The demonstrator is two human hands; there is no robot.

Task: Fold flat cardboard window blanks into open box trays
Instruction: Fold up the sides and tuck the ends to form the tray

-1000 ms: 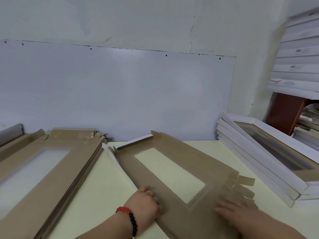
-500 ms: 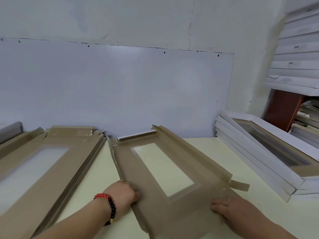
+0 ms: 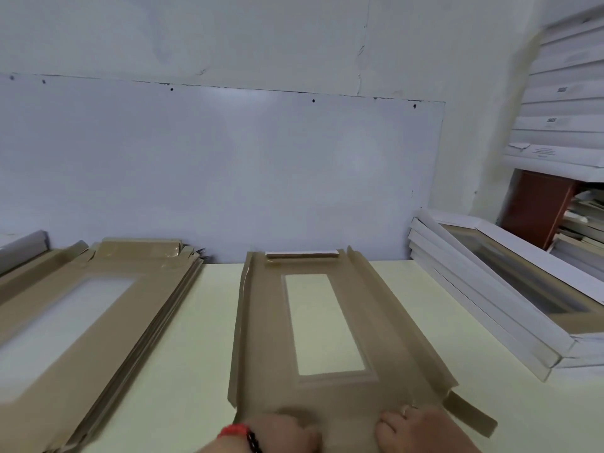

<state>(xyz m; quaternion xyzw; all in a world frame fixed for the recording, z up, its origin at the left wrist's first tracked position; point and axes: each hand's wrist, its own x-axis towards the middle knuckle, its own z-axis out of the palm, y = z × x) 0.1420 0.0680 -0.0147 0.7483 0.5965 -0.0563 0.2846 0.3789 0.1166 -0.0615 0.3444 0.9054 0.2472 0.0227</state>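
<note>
— Where's the blank you're working on?

— Right in front of me: the brown window blank [image 3: 330, 325] lies flat on the pale table [image 3: 183, 354], its long side flaps raised a little, its far end almost at the grey board [image 3: 228, 171] on the wall. One tab sticks out at the near right corner.

— And your hands?

— Both rest on its near end. My left hand [image 3: 287, 433] (the one with the red and black bead bracelet [image 3: 242, 434]) lies knuckles up on the card; my right hand [image 3: 421, 426] presses down beside it, ring showing. Whether either one pinches an edge, I cannot tell; the fingers are blurred and partly cut off.

— What else is about?

— A stack of flat blanks [image 3: 81, 322] to my left, finished white trays [image 3: 510, 295] piled on my right.
</note>
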